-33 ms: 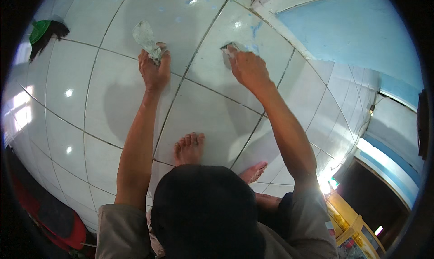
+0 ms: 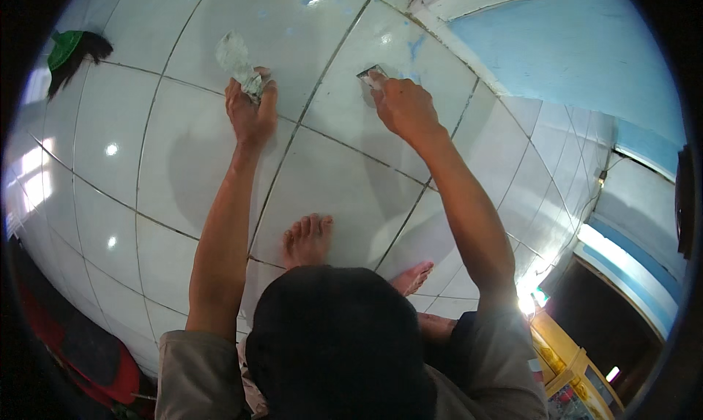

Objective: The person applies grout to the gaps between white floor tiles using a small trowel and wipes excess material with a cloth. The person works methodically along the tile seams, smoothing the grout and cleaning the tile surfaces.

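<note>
My left hand (image 2: 253, 117) is closed around the lower end of a crumpled grey-white piece (image 2: 233, 54), whose wider end sticks out beyond my fingers. Whether it is cloth or plastic I cannot tell. To the right, my right hand (image 2: 410, 111) grips a small flat scraper (image 2: 371, 71). Its dark-edged blade is down at the white tiled floor (image 2: 344, 178), and my fingers cover most of its handle. Faint blue smears (image 2: 415, 48) mark the tile just beyond that hand.
A green broom head with dark bristles (image 2: 66, 51) lies far left. The light-blue wall (image 2: 564, 54) rises at the right. My bare foot (image 2: 307, 240) stands between my arms. A red and black object (image 2: 110, 369) sits lower left, and a yellow frame (image 2: 575, 358) lower right.
My right hand and the scraper have shifted very slightly to the right. My left hand stays where it was.
</note>
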A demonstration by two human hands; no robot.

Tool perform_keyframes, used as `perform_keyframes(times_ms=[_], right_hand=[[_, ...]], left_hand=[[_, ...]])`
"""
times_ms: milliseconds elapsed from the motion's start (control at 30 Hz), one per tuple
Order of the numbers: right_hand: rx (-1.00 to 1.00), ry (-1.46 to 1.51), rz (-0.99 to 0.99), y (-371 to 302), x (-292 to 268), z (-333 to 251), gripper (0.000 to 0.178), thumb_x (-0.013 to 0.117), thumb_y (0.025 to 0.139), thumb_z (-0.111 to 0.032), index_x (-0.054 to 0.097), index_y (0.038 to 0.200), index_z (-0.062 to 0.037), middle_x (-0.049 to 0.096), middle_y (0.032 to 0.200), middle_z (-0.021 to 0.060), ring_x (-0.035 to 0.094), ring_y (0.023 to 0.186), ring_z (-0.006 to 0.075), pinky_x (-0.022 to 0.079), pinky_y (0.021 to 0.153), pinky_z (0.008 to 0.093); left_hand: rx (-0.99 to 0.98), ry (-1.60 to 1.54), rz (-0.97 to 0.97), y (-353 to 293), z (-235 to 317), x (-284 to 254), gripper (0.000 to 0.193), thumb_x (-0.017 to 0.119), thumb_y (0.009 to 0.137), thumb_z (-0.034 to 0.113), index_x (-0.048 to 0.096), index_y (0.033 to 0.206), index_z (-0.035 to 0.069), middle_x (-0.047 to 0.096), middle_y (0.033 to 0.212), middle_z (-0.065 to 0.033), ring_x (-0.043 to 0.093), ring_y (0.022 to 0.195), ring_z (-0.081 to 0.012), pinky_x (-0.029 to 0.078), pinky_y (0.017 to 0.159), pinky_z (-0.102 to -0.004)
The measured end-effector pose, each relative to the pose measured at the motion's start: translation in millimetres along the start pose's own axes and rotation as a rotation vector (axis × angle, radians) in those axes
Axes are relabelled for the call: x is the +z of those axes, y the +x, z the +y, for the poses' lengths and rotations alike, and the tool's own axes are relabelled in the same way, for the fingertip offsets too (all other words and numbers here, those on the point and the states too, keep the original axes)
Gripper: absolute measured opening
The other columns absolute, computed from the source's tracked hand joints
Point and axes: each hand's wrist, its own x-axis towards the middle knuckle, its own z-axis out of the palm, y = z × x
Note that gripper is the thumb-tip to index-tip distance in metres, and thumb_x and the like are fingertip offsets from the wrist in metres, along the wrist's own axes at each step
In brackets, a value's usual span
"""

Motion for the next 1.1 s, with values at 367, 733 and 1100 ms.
perform_keyframes(times_ms=[367, 733, 1100], right_hand=[[-0.011, -0.064, -0.030, -40, 15, -21, 0.043, 0.053, 0.102, -0.026, 0.054, 0.144, -0.0181, 0.067, 0.088, 0.0237, 0.069, 0.075, 0.0424, 0.056, 0.071, 0.0516], [-0.041, -0.213, -0.220, -78, 9, -14, 0.044, 0.050, 0.102, -0.021, 0.050, 0.145, -0.0165, 0.068, 0.087, 0.0209, 0.070, 0.074, 0.0390, 0.058, 0.068, 0.0509], [-0.173, -0.129, -0.063, 13, -1, -47, 0.044, 0.052, 0.102, -0.026, 0.051, 0.145, -0.0157, 0.067, 0.077, 0.0181, 0.070, 0.074, 0.0378, 0.057, 0.066, 0.0488]], left_hand=[[0.044, 0.088, 0.010, 2, -1, -5, 0.023, 0.066, 0.085, 0.014, 0.071, 0.107, 0.007, 0.068, 0.102, -0.0095, 0.058, 0.105, -0.0283, 0.043, 0.097, -0.0408], [0.169, 0.146, 0.065, 2, 11, -3, 0.018, 0.066, 0.082, 0.016, 0.069, 0.096, 0.004, 0.067, 0.099, -0.0083, 0.058, 0.098, -0.0282, 0.042, 0.094, -0.0416], [0.137, 0.159, 0.041, 6, 13, -6, 0.018, 0.067, 0.082, 0.019, 0.069, 0.094, 0.006, 0.066, 0.098, -0.0084, 0.058, 0.099, -0.0306, 0.043, 0.093, -0.0425]])
